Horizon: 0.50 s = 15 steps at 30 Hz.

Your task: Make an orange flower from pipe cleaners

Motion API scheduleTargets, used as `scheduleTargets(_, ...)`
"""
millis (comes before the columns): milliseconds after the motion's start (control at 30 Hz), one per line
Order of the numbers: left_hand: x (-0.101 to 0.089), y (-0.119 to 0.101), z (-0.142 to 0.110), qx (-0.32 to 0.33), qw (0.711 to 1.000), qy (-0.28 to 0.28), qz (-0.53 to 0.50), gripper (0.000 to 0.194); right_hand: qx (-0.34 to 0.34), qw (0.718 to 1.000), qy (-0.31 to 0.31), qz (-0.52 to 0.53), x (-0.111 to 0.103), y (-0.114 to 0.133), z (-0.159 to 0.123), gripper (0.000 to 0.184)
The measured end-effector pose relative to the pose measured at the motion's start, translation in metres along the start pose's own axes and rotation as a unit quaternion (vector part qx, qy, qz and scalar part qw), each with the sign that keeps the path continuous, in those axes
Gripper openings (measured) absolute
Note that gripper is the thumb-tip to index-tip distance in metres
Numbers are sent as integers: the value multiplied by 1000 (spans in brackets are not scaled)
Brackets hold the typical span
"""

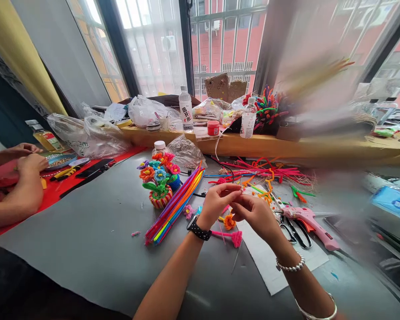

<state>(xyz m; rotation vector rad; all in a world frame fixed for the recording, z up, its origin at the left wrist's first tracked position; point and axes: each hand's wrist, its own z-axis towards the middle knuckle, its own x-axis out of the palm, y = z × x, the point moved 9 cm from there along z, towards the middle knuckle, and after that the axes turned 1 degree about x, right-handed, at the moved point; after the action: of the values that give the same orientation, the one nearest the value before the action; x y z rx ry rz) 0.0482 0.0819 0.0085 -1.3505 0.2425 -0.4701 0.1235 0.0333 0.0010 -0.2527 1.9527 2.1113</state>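
The plainest writing is on the tall clear bottle (186,111) on the wooden ledge (173,137), whose white label carries the large dark characters 喝开水; the shorter bottle (248,120) farther right on the ledge has a white label with vertical print too small to read surely. The red jar (213,128) between them bears lettering that cannot be made out, and the plastic bag (86,138) at left shows green print, creased past reading. Over the table (96,240), both forearms reach forward and converge. The left hand (213,206), a dark watch (199,229) with a white-dotted strap at its wrist, is angled inward; the right hand (255,215), above a beaded silver bracelet (290,263), bends in to meet it. Their fingers (229,195) are bent and brought tip to tip, overlapping so that I cannot tell whether they clamp anything. Just below the hands lie an orange fuzzy flower (229,222) and a pink fuzzy piece (236,239); the pink glue gun (311,224) rests to the right, beside scissors (298,235).
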Motion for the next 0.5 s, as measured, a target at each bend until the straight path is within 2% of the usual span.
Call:
scheduleTargets(100, -9, 3, 1, -17, 996, -45, -70, 21, -13, 1000, -3, -25, -6, 4, -7, 28)
scheduleTargets(167, -17, 5, 1, -29, 990, -80, -115, 21, -7, 997, -24, -67, -23, -3, -17, 28)
scheduleTargets(233, -24, 6, 1, -31, 983, -109, -144, 20, 13, 988, -64, -137, -50, -20, -32, 30)
scheduleTargets(267, -27, 5, 2, -29, 980, -121, -152, 19, 28, 976, -104, -190, -69, -30, -41, 31)
scheduleTargets(333, -33, 4, 2, -21, 977, -138, -159, 19, 62, 921, -191, -333, -106, -51, -62, 32)
scheduleTargets(400, -36, 3, 2, -15, 976, -149, -158, 19, 114, 876, -202, -423, -130, -78, -78, 34)
scheduleTargets(500, -39, 4, 2, -13, 975, -154, -159, 19, 107, 841, -236, -476, -155, -100, -93, 36)
